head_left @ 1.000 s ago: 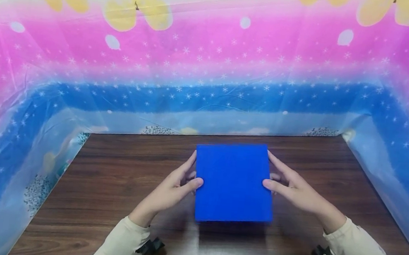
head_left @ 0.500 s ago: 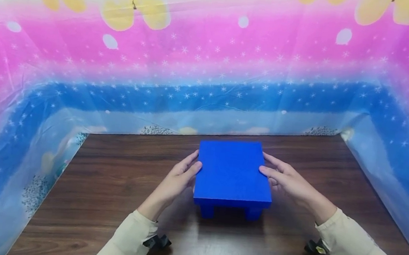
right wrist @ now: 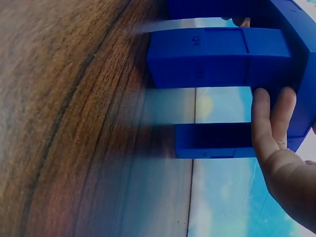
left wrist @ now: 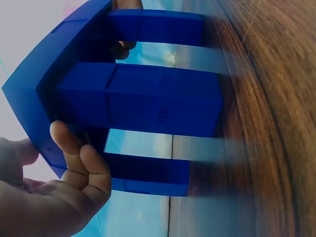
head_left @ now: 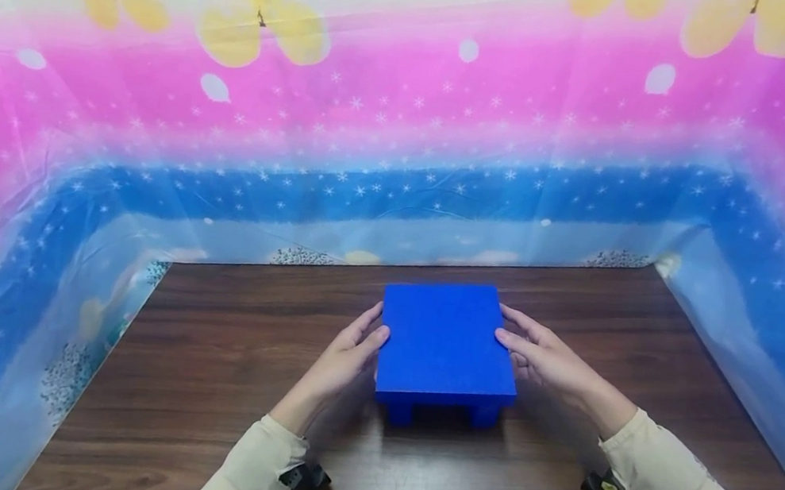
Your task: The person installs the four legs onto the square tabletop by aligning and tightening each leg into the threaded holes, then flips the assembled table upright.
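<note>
A small blue stool [head_left: 450, 343], with a square top and thick legs, stands upright on the brown wooden table [head_left: 246, 341]. My left hand [head_left: 337, 363] holds its left side, thumb on the top's edge; in the left wrist view its fingers [left wrist: 96, 170] curl under the top beside a leg [left wrist: 148, 98]. On the opposite side my right hand [head_left: 562, 371] grips the edge, thumb above. Two of its fingers [right wrist: 284, 111] reach under the top in the right wrist view. Small raised digits mark a leg [right wrist: 217, 57] there. The leg ends appear to meet the tabletop.
A patterned cloth [head_left: 402, 150] in pink, blue and white rises behind the table and along both sides. Black devices [head_left: 307, 477] sit under the wrists, below the cream sleeves [head_left: 670, 474].
The stool's top was tilted toward the head camera one second ago, hiding the legs. It has since come down level, and its front legs now show. Both hands kept hold of it.
</note>
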Demonstrator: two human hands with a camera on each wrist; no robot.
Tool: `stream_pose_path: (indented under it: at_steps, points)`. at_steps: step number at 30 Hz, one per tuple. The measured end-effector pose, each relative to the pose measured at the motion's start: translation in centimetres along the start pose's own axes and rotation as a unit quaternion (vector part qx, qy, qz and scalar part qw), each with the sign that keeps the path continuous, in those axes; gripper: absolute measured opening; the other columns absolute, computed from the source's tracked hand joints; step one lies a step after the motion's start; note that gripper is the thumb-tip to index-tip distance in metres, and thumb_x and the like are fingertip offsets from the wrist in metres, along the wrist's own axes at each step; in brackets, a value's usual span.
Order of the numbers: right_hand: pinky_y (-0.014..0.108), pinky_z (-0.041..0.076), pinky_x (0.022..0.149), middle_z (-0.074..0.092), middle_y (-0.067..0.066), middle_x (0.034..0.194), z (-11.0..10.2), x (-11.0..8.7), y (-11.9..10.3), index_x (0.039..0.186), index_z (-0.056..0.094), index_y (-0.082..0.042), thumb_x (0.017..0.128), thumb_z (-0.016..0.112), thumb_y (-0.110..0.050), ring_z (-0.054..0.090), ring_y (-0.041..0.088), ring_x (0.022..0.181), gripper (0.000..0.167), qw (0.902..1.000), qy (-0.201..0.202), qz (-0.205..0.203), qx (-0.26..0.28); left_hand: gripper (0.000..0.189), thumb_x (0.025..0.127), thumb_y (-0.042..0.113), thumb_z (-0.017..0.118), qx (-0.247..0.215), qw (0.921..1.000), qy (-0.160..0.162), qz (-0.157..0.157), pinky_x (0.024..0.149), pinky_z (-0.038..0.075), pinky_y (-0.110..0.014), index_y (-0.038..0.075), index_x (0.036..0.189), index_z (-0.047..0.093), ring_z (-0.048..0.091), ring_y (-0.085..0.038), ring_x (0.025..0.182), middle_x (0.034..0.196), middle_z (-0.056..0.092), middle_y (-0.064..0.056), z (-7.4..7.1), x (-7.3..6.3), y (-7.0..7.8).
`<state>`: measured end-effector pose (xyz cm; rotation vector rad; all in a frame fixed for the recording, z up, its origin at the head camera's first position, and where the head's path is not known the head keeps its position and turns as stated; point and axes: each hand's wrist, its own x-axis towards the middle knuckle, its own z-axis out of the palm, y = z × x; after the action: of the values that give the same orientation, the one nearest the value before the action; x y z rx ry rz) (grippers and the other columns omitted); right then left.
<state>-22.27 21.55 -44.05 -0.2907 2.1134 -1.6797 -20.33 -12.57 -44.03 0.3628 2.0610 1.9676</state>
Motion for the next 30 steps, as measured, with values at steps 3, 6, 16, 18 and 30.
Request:
stream_pose_path:
  at_steps: [3, 6, 16, 18, 30]
  points:
    - [0.048, 0.057, 0.099, 0.044, 0.032, 0.155, -0.1, 0.0, 0.0, 0.171, 0.014, -0.010, 0.111, 0.054, -0.044, 0.064, 0.033, 0.119, 0.079, 0.9998, -0.001, -0.014, -0.011, 0.066, 0.115, 0.022, 0.047, 0.016, 0.9999, 0.004, -0.004, 0.104, 0.054, -0.048, -0.001, 0.168, 0.015, 0.064, -0.038, 0.124, 0.154, 0.046, -0.032, -0.1, -0.1, 0.2]
    - [0.049, 0.059, 0.094, 0.058, 0.028, 0.140, -0.1, -0.1, -0.1, 0.168, 0.024, -0.005, 0.111, 0.056, -0.039, 0.068, 0.035, 0.111, 0.073, 0.9941, 0.026, -0.063, -0.084, 0.066, 0.112, 0.024, 0.053, 0.096, 0.9946, 0.028, 0.025, 0.091, 0.057, -0.046, 0.001, 0.167, 0.024, 0.066, -0.028, 0.106, 0.141, 0.056, -0.024, -0.2, -0.5, 0.5]
    - [0.069, 0.036, 0.114, 0.038, 0.007, 0.168, 0.2, -2.1, -1.0, 0.158, 0.051, -0.015, 0.102, 0.072, -0.021, 0.034, 0.035, 0.154, 0.059, 0.8957, 0.061, -0.304, -0.318, 0.073, 0.098, 0.028, 0.077, 0.379, 0.8932, -0.001, 0.242, 0.119, 0.024, -0.074, 0.011, 0.161, 0.045, 0.018, -0.034, 0.161, 0.173, 0.027, -0.011, -0.8, -2.2, 2.2]
    - [0.068, 0.034, 0.117, 0.037, 0.005, 0.169, 0.3, -2.1, -0.9, 0.157, 0.053, -0.017, 0.102, 0.072, -0.022, 0.030, 0.032, 0.157, 0.058, 0.8911, 0.047, -0.305, -0.333, 0.071, 0.099, 0.030, 0.076, 0.404, 0.8786, -0.017, 0.254, 0.119, 0.023, -0.075, 0.012, 0.161, 0.046, 0.015, -0.033, 0.162, 0.173, 0.028, -0.011, -0.7, -2.2, 2.4]
    - [0.068, 0.034, 0.117, 0.047, 0.007, 0.163, 0.4, -1.5, 0.5, 0.150, 0.062, -0.014, 0.101, 0.072, -0.020, 0.030, 0.031, 0.158, 0.050, 0.8798, 0.047, -0.321, -0.347, 0.059, 0.107, 0.043, 0.061, 0.450, 0.8658, -0.049, 0.214, 0.120, 0.031, -0.063, 0.015, 0.158, 0.052, 0.018, -0.023, 0.162, 0.171, 0.034, -0.001, -0.6, -2.3, 1.5]
